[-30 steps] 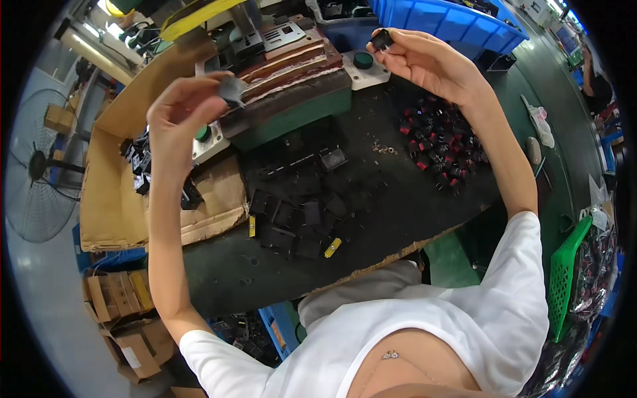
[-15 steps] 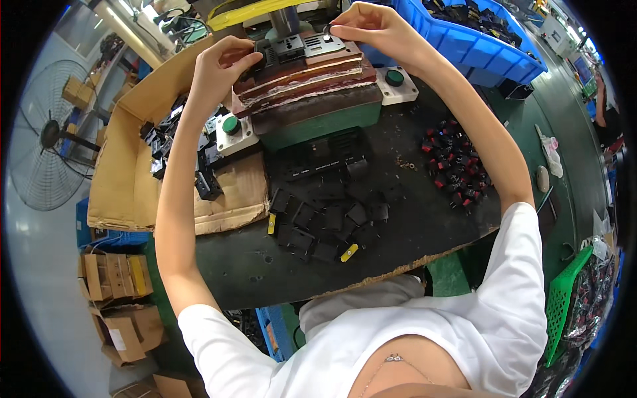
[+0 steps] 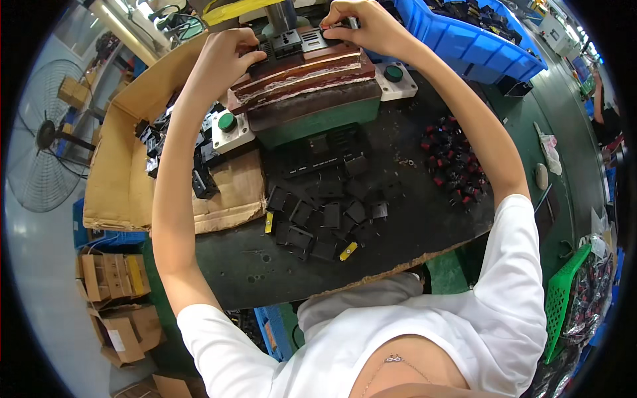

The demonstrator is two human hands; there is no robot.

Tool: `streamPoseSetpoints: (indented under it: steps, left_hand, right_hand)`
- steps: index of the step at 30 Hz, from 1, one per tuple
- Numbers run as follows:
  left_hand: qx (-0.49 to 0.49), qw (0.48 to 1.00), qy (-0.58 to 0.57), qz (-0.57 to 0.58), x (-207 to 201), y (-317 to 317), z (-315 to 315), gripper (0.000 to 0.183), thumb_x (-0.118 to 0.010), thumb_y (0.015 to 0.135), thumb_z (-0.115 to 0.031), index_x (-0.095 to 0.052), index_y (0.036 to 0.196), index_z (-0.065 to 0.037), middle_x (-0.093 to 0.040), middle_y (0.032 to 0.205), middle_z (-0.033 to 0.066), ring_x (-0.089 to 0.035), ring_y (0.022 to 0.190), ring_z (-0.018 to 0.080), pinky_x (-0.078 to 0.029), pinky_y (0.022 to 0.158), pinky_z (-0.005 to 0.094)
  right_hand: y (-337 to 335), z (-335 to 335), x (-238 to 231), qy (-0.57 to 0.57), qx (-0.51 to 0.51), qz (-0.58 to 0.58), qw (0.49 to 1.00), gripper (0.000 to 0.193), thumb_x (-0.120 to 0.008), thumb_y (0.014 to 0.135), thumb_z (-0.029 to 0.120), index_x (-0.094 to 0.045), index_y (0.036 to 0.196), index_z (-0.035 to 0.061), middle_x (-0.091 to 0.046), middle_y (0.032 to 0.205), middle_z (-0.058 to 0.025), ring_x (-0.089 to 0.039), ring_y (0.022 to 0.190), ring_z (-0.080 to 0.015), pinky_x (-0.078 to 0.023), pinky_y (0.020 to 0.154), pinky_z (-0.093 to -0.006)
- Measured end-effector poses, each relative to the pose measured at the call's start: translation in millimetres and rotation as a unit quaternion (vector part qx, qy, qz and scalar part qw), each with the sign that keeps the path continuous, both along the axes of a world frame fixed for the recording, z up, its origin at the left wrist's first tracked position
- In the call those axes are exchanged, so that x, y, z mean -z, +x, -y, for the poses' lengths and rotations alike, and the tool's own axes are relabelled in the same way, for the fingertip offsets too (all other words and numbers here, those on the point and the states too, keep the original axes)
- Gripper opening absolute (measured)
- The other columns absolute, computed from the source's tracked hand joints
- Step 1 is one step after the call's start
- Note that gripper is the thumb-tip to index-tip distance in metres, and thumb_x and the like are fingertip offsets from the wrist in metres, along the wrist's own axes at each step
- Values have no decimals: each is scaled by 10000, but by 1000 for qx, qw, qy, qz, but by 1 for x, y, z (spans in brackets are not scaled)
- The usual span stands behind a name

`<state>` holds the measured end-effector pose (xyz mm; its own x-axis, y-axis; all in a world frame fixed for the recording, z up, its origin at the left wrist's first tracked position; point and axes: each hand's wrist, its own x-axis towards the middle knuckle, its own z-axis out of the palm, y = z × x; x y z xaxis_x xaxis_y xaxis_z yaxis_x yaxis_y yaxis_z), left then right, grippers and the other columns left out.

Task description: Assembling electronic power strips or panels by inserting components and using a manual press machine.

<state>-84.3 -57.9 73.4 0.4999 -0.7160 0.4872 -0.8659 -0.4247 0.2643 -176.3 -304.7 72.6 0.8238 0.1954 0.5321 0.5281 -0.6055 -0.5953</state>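
Observation:
On a press fixture (image 3: 305, 83) of stacked brown boards over a green base lies a black panel (image 3: 287, 45) with socket openings and a silver slotted section. My left hand (image 3: 229, 56) is closed at the panel's left end, thumb and fingers pinching its edge. My right hand (image 3: 368, 30) is closed at the right end, its curled fingers round a small dark piece with a hint of red; its kind is unclear. A metal press column (image 3: 282, 16) stands just behind the panel. Several black plastic housings (image 3: 325, 219) lie on the bench in front of the fixture.
Green push buttons (image 3: 227, 122) (image 3: 393, 73) flank the fixture. A cardboard box (image 3: 126, 166) of black parts stands left, a blue crate (image 3: 474, 46) at far right. Red-and-black switches (image 3: 454, 162) are heaped below my right forearm. Another black panel (image 3: 325, 152) lies before the fixture.
My right fingers have curled in more, and a small dark piece shows between them. My left hand has tilted over the panel's left end. The whole view has shifted slightly.

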Motion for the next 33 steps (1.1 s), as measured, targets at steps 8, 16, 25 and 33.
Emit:
streamPoseSetpoints:
  steps: [8, 16, 25, 33]
  left_hand:
    - [41, 992, -115, -11, 7, -6, -16, 221, -667, 787, -179, -614, 892, 9, -631, 738, 90, -572, 641, 171, -463, 630, 270]
    - [-51, 993, -102, -31, 29, -51, -66, 131, -584, 850, -118, -591, 855, 13, -635, 751, 109, -616, 699, 193, -467, 668, 274]
    - [-68, 994, -41, 74, 60, -67, -87, 124, -618, 816, -106, -568, 874, -8, -618, 799, 91, -593, 782, 235, -409, 795, 339]
    - [-68, 995, -54, 47, 59, -62, -77, 113, -599, 815, -91, -535, 818, 3, -589, 732, 104, -568, 730, 258, -423, 726, 347]
  right_hand:
    - [-5, -2, -24, -100, -7, -68, 993, 87, -643, 776, 31, -608, 842, -14, -629, 695, -106, -618, 604, -180, -483, 557, -291]
    - [-48, 13, -26, -121, 88, 75, 986, 139, -664, 717, 100, -657, 815, 2, -601, 678, -143, -604, 625, -288, -469, 580, -386]
    - [-59, 57, 24, -323, 70, -71, 941, 137, -658, 719, 57, -618, 767, -65, -563, 658, -216, -601, 580, -245, -452, 541, -307]
    - [-41, 42, 0, -422, 86, -176, 885, 139, -680, 608, 154, -664, 650, 22, -597, 584, -151, -598, 558, -310, -463, 520, -385]
